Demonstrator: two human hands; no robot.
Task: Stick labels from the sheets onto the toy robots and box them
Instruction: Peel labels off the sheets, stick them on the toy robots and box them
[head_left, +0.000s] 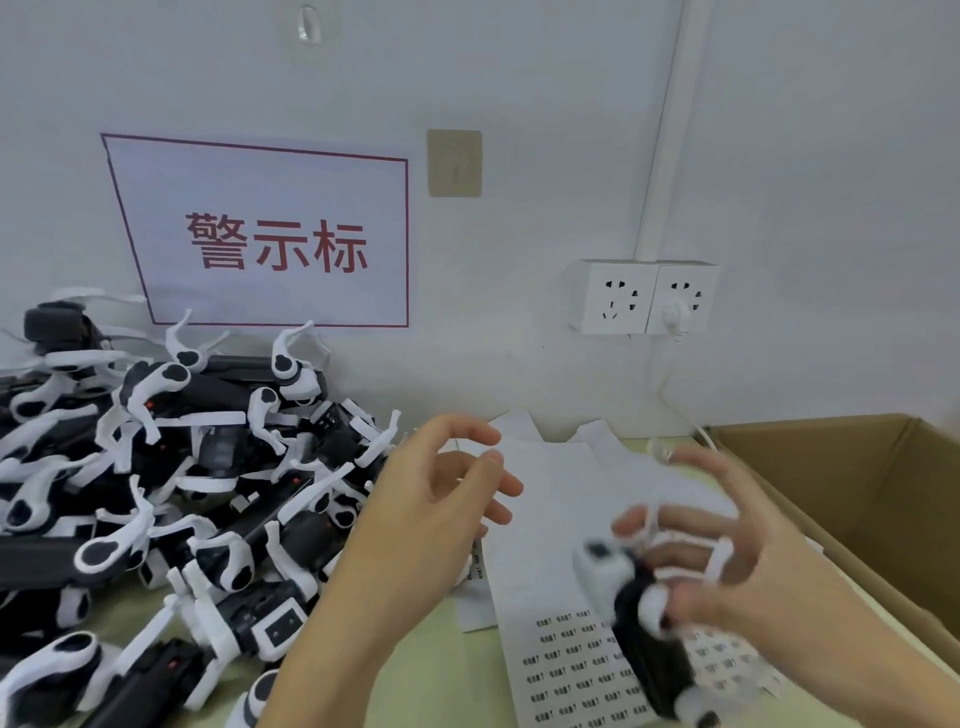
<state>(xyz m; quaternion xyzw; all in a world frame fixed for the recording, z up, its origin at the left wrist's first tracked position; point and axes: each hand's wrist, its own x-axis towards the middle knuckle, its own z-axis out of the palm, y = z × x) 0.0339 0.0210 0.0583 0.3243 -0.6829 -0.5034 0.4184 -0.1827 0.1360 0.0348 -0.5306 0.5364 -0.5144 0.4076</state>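
The right hand (727, 561) is holding a black-and-white toy robot (644, 623) over the label sheets (571, 670), near the right end of the counter (441, 670); the fingers are spread and blurred, with the robot's white legs lying across them, so the exact grip cannot be told. The left hand (441, 499) is hovering above the counter with its fingers loosely curled and is holding nothing. The label sheets are lying flat at the middle of the counter, reaching back toward the rear edge by the wall, with rows of small printed labels showing on the nearer part. A pile of toy robots (156, 493) is occupying the left end of the counter, stacked against the wall. An open cardboard box (857, 483) is standing at the right edge of the counter, just beside the sheets. On the wall behind, a red-bordered sign (270, 234) is hanging above the pile, and a double socket (644, 296) is carrying one white plug.
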